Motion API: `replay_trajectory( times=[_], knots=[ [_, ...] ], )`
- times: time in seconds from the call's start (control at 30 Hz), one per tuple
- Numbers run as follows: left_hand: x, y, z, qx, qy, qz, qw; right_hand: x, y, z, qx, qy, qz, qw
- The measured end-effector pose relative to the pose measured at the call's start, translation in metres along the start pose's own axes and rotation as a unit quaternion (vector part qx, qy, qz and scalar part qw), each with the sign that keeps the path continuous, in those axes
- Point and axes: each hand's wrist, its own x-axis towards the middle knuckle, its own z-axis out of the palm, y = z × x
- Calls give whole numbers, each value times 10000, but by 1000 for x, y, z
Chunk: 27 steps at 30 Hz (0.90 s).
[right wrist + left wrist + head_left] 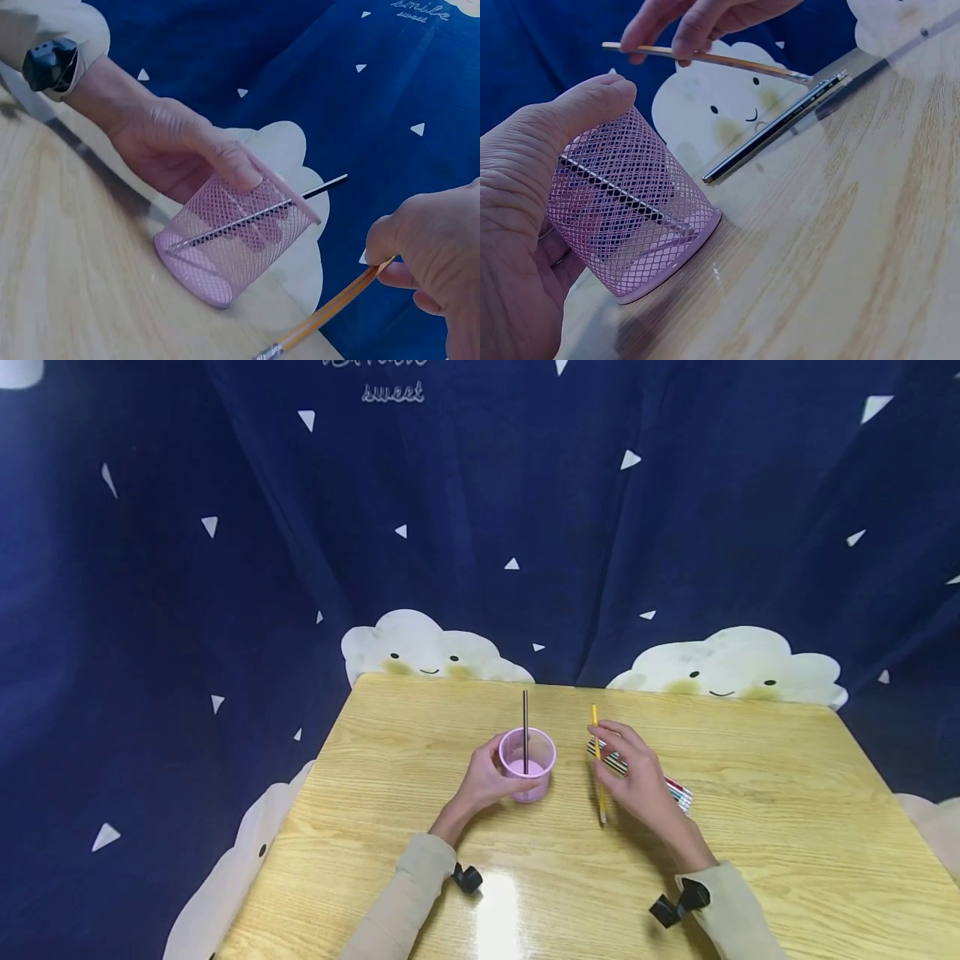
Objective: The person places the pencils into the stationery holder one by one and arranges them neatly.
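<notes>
Pink mesh cup (536, 792): upright on wooden table (787, 827); contains one dark pencil (525, 718), leaning, top above rim | Left hand (483, 777): curled round cup | Right hand (636, 774): pinching yellow pencil (602, 800), outside cup, to its right | Other pencils (679, 794): lying on table near right hand

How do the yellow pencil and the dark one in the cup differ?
The yellow pencil is pinched by the right hand, while the dark pencil leans in the pink mesh cup. The yellow pencil's body is yellow-orange; the dark pencil's looks nearly black. Both are slim and straight.
</notes>
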Motion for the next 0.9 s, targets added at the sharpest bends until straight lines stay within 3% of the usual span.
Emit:
replay_trajectory(
  times=[0.17,0.47,0.57,0.7,0.9],
  knots=[
    [0,4,1,-13,-52,-47,10000,9,-2,1,31,72,-80,9999],
    [-8,34,2,-33,39,0,10000,34,-16,1,178,308,-75,9993],
    [-6,31,3,-9,57,-35,10000,44,-21,3,209,565,-129,9981],
    [-2,14,2,-4,26,-112,9999,56,-27,5,308,895,-229,9952],
    [1,-2,0,85,108,18,9999,75,-48,10,589,1127,-296,9914]
  ],
)
